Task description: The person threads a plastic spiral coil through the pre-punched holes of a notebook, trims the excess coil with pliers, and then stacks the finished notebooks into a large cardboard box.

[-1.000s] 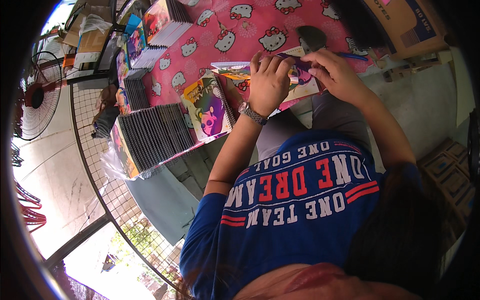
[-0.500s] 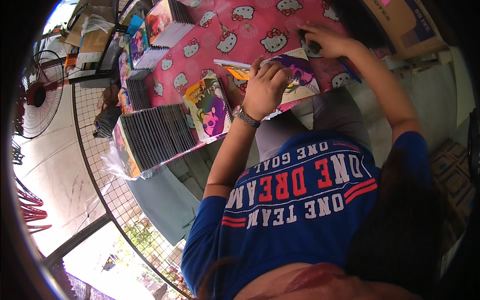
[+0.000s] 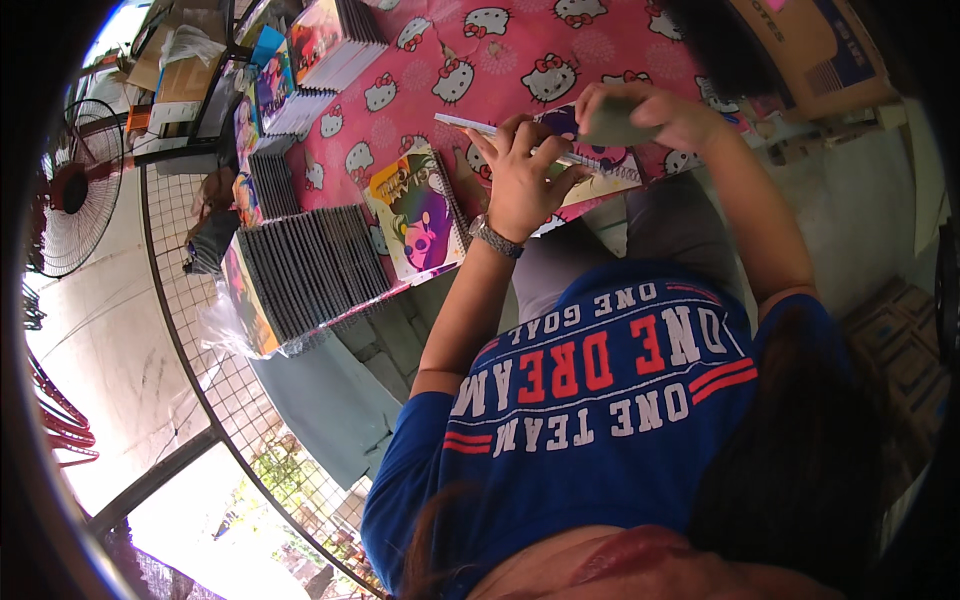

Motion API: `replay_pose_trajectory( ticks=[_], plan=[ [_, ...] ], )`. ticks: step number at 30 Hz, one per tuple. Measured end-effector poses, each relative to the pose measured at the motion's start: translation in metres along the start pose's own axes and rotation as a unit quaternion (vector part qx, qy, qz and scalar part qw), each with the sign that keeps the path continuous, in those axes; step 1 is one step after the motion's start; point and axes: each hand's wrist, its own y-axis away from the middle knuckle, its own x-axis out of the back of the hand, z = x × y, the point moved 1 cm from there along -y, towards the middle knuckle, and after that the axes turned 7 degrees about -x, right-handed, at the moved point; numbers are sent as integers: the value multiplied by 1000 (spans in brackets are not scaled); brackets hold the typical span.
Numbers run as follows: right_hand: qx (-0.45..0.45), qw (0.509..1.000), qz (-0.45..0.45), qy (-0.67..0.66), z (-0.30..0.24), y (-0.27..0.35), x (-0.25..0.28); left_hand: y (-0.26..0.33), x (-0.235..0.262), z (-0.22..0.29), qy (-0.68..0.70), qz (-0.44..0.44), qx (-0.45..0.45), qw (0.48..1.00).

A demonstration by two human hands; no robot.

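My left hand (image 3: pixel 528 180), a watch on its wrist, grips a spiral notebook (image 3: pixel 468 124) that is tilted up with its pale edge toward me. Under and beside it lies another notebook with a purple and cream cover (image 3: pixel 612 178). Held in my right hand (image 3: pixel 680 118), just above that cover, is a flat dark grey-green piece (image 3: pixel 618 122), blurred so that its kind does not show. To the left of my left hand, a spiral notebook with a colourful cartoon cover (image 3: pixel 412 212) lies flat near the table edge.
Stacked spiral notebooks (image 3: pixel 310 262) stand at the table's left edge, with more piles (image 3: pixel 335 45) behind. The pink patterned tablecloth (image 3: pixel 420 95) covers the table. A cardboard box (image 3: pixel 815 55) is at the far right, a fan (image 3: pixel 75 185) at the left beside wire mesh (image 3: pixel 190 290).
My right hand has lifted the dark piece off the tablecloth and brought it toward the notebooks. My left hand's fingers have spread more over the tilted notebook.
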Motion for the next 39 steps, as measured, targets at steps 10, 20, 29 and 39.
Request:
replay_pose_trajectory(
  ticks=[10,20,29,39],
  plan=[
    [-105,968,67,219,4,-2,3,-1,-2,2,-5,5,24,1000],
    [-43,998,-17,-53,5,-3,5,-1,-1,1,7,2,30,1000],
    [-85,993,-27,79,5,-14,9,-2,2,-4,47,-8,63,997],
    [-91,948,94,288,7,-23,3,0,17,-35,-15,5,26,1000]
  ],
)
